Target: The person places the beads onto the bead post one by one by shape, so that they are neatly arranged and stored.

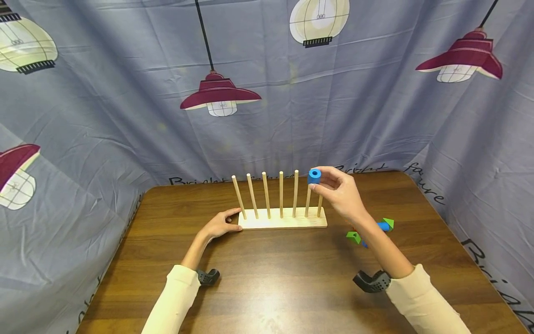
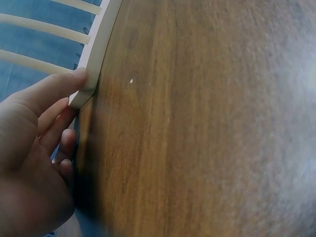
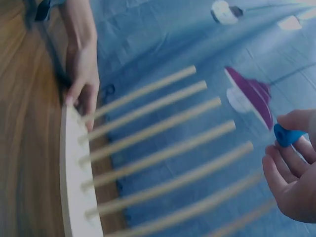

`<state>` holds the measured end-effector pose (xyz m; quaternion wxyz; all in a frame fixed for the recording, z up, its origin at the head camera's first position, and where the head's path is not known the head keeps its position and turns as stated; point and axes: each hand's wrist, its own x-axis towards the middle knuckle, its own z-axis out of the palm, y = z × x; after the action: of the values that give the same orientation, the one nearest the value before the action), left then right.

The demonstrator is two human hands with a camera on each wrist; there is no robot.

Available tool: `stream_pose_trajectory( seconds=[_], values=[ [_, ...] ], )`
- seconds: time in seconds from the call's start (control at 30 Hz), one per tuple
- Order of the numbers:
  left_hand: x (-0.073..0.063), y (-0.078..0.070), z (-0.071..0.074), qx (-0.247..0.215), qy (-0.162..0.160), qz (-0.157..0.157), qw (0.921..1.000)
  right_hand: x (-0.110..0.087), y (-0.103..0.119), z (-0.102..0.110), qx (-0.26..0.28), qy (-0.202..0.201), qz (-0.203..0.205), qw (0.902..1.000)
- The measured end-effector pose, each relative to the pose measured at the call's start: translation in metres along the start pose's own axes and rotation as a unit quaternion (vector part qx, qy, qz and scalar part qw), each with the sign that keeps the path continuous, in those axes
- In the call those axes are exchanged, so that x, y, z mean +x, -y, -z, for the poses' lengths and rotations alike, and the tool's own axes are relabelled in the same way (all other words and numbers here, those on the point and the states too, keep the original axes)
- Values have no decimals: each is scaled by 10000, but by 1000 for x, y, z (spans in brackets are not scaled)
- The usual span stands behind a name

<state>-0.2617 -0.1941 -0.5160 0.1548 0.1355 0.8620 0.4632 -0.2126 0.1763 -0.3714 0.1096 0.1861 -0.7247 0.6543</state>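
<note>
A pale wooden peg rack stands on the table with a row of several upright bare pegs. My left hand holds the left end of its base, thumb at the front edge and fingers behind, as the left wrist view shows with the thumb on the base. My right hand pinches a blue cylinder with a hole through it between thumb and fingers. In the head view the cylinder appears at the top of a peg near the right end; whether it is around that peg I cannot tell.
Right of the rack, partly behind my right forearm, lie a green triangular block, another green piece and a blue cylindrical piece. A lamp-patterned curtain hangs behind the brown wooden table.
</note>
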Motion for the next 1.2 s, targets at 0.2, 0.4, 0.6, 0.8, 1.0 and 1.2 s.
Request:
stream_pose_trajectory(
  seconds=[0.2,0.4,0.6,0.8,1.0,1.2],
  values=[
    [-1,1,-1,-63,-14,43,10000,17,9,-43,362,118,142,9992],
    [-1,0,-2,-109,-3,92,9999,30,15,-81,625,316,190,9974],
    [1,0,-2,-83,-23,98,9999,41,13,-119,597,556,353,9960],
    [1,-1,-1,-185,-29,174,9997,51,10,-149,-277,446,459,9976],
    [1,-3,0,-111,16,271,9996,61,3,-167,-688,331,401,9963],
    [2,-2,-1,-47,21,273,9996,63,-11,-176,-787,365,233,9960]
  ],
)
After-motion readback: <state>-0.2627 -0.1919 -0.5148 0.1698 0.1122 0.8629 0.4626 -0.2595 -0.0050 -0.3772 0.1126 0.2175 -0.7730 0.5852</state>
